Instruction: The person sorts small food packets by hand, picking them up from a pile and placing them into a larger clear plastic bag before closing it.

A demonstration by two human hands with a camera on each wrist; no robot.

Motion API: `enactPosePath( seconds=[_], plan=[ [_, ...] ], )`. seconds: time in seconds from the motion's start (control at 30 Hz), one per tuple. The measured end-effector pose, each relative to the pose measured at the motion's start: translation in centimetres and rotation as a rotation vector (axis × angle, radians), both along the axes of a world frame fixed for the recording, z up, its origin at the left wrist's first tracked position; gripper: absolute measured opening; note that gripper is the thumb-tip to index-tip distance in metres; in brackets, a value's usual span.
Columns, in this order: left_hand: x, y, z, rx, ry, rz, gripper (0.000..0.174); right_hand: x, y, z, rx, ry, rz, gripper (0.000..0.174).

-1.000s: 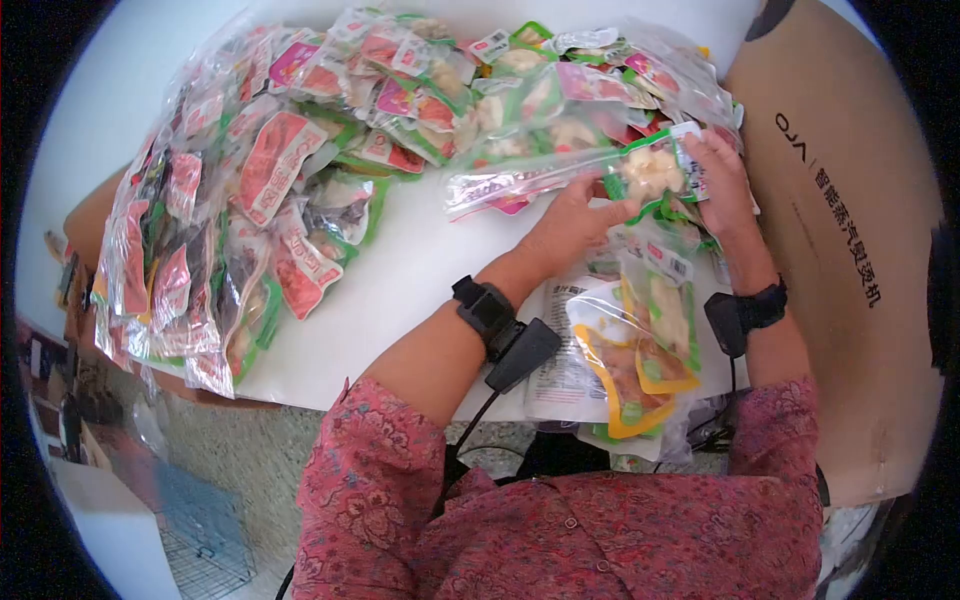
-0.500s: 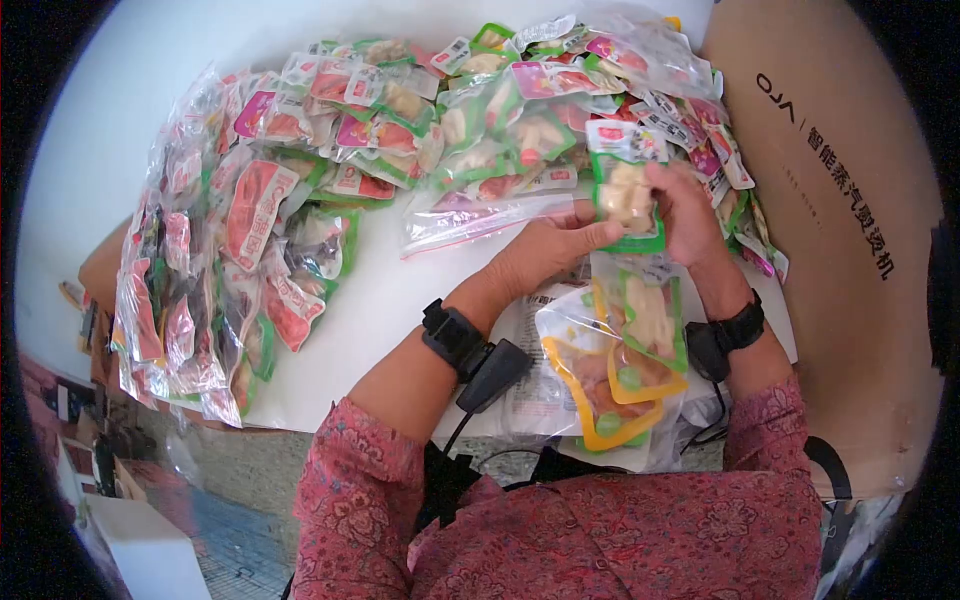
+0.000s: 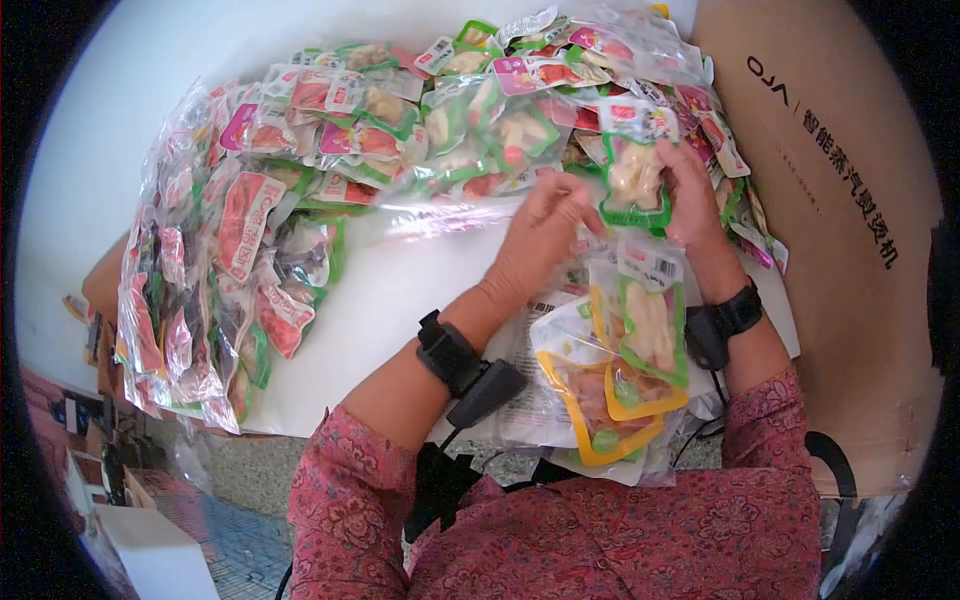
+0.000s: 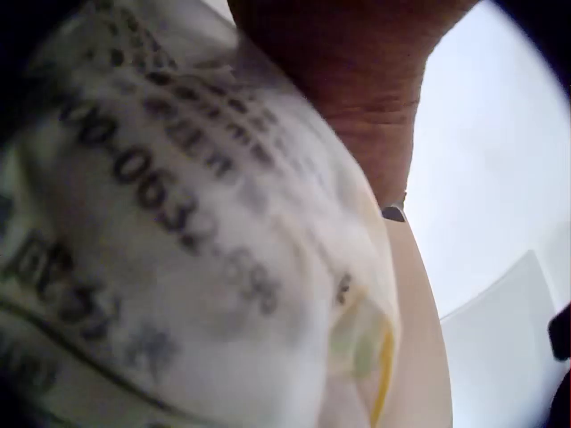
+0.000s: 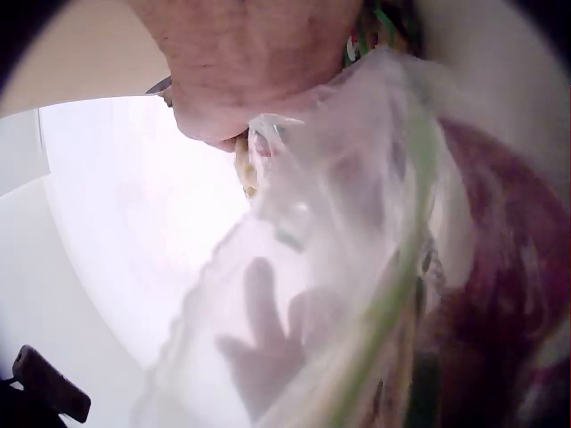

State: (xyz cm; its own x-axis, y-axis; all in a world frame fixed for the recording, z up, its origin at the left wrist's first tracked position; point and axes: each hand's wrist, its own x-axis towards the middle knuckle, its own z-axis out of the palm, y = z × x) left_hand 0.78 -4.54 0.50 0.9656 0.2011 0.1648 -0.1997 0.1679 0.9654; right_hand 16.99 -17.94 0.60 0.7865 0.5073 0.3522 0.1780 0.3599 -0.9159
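Note:
In the head view, my right hand (image 3: 690, 195) grips a green-edged vacuum packet of pale knobbly food (image 3: 635, 175) by its right side, with the printed top upward. Just left of it is my left hand (image 3: 545, 230), its fingers bent and thumb near the packet's lower left corner; I cannot tell whether they pinch any plastic. Below both hands lies a clear plastic bag (image 3: 560, 425) with yellow-edged packets (image 3: 590, 390) and a green-edged packet (image 3: 652, 325). Printed white film (image 4: 178, 241) covers much of the left wrist view. Clear film (image 5: 339, 214) hangs before the right hand (image 5: 259, 71) in the right wrist view.
A heap of bagged packets (image 3: 250, 215) curves along the table's left and back. Another clear bag of packets (image 3: 510, 140) lies behind the hands. A tall cardboard box (image 3: 810, 300) stands along the right. The white table (image 3: 400, 290) has its front edge near the body.
The packet came nearer and turned upright, then my right hand took it slightly up. My left thumb has come off its lower edge, and the left hand has drawn back to the left.

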Motion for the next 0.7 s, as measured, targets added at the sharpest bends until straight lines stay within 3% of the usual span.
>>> enactPosePath(
  seconds=[0.03,0.07,0.1,0.2,0.33,0.53,0.6,0.7],
  plan=[
    [0.3,0.3,-0.1,0.001,0.003,0.0,0.033,-1.4,0.6,1.0,-0.168,-0.293,-0.081,0.022],
    [0.6,0.6,-0.3,-0.071,0.014,0.048,0.032,-3.4,0.0,2.3,-0.037,0.095,0.141,0.022],
    [0.6,0.8,-0.3,-0.142,0.024,0.098,0.031,-3.4,0.1,2.0,-0.037,0.099,0.145,0.022],
    [0.6,0.1,-0.1,-0.177,0.026,0.082,0.029,-3.2,0.3,1.2,-0.15,-0.041,0.315,0.036],
    [0.5,0.1,-0.2,-0.258,0.031,0.039,0.021,-4.2,0.6,1.5,-0.12,-0.049,0.302,0.032],
    [0.5,0.4,-0.6,-0.296,-0.015,-0.006,0.022,-4.4,0.1,1.5,-0.243,-0.147,0.345,0.046],
    [0.9,0.1,-0.7,-0.313,0.005,0.018,0.021,-4.4,0.0,1.6,-0.34,-0.319,0.329,0.055],
    [0.8,0.0,-0.6,-0.33,0.03,0.022,0.019,-4.5,0.1,1.6,-0.335,-0.268,0.381,0.058]
  ],
)
